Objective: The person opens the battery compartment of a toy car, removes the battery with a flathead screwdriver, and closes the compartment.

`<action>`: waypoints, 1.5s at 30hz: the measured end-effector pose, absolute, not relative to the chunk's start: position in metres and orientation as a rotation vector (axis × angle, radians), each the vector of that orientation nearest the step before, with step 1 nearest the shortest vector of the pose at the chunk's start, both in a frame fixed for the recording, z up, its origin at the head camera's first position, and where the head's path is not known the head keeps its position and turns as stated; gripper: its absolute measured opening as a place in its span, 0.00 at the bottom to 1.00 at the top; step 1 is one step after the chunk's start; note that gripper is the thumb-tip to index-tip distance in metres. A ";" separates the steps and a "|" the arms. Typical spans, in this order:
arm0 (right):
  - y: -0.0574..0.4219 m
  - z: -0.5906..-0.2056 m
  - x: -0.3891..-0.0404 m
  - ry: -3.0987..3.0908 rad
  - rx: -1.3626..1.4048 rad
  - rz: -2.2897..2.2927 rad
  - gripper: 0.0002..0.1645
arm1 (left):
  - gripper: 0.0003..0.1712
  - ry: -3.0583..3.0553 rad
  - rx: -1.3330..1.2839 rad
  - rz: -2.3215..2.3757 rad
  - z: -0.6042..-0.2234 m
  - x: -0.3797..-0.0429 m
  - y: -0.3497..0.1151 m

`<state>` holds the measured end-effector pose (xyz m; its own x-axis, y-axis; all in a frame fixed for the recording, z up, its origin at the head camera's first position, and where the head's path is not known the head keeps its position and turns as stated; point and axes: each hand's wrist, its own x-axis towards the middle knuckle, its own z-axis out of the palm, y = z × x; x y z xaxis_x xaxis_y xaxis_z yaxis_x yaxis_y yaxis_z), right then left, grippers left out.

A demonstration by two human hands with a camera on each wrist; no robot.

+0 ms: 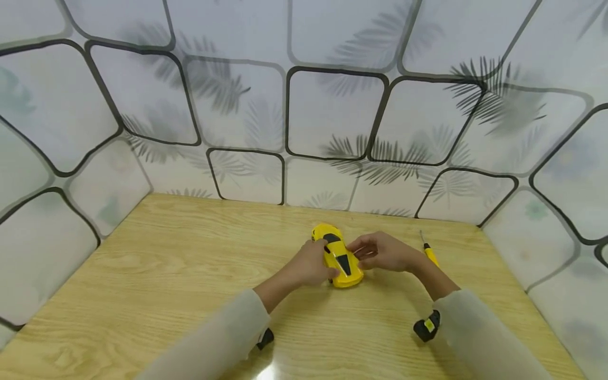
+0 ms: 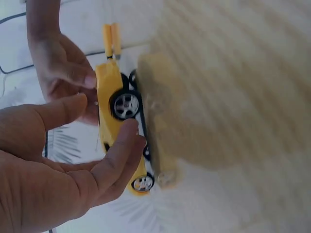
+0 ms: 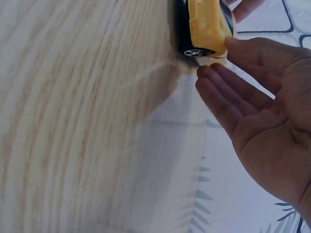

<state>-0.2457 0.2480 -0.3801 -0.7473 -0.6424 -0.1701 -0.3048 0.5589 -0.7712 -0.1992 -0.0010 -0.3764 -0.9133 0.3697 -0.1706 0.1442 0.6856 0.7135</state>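
A yellow toy car (image 1: 338, 248) with black windows sits on the wooden table between both hands. My left hand (image 1: 310, 262) holds the car along its left side, index finger near the roof and thumb toward the end closest to me. Seen from the left wrist, two fingers lie against the car's side by a silver-spoked wheel (image 2: 125, 104). On the car's other side, my right hand (image 1: 382, 250) has its thumb and fingertips right at the bodywork. Its fingers (image 3: 226, 94) are loosely bent, with the palm showing in the right wrist view.
A screwdriver (image 1: 429, 253) with a yellow-and-black handle lies to the right, beyond the right forearm. Behind the wooden table (image 1: 190, 253) stands a patterned backdrop (image 1: 332, 116), which also closes off the left and right sides.
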 end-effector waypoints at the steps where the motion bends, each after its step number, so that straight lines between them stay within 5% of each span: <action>1: 0.247 -0.379 -0.243 2.385 -0.790 -1.017 0.26 | 0.43 2.608 0.439 1.025 -0.375 -0.202 -0.004; 9: 0.231 -0.374 -0.213 2.868 -0.860 -0.647 0.26 | 0.31 2.783 0.841 0.564 -0.367 -0.228 -0.025; 20: 0.214 -0.388 -0.173 3.215 -1.067 -0.204 0.31 | 0.36 2.780 1.226 0.154 -0.382 -0.267 -0.035; 25: 0.206 -0.394 -0.164 3.238 -1.104 -0.104 0.31 | 0.31 2.771 1.360 0.046 -0.386 -0.279 -0.034; 35: 0.190 -0.396 -0.162 3.205 -1.246 -0.087 0.18 | 0.21 2.791 1.369 0.203 -0.387 -0.283 -0.039; 45: 0.195 -0.400 -0.164 3.194 -1.261 -0.130 0.15 | 0.18 2.778 1.299 0.273 -0.390 -0.284 -0.043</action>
<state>-0.1639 0.1947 -0.3995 -0.6933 -0.6564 0.2975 -0.6784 0.7337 0.0379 -0.2838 -0.0433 -0.3896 -0.6424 0.7661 0.0179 0.7550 0.6287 0.1862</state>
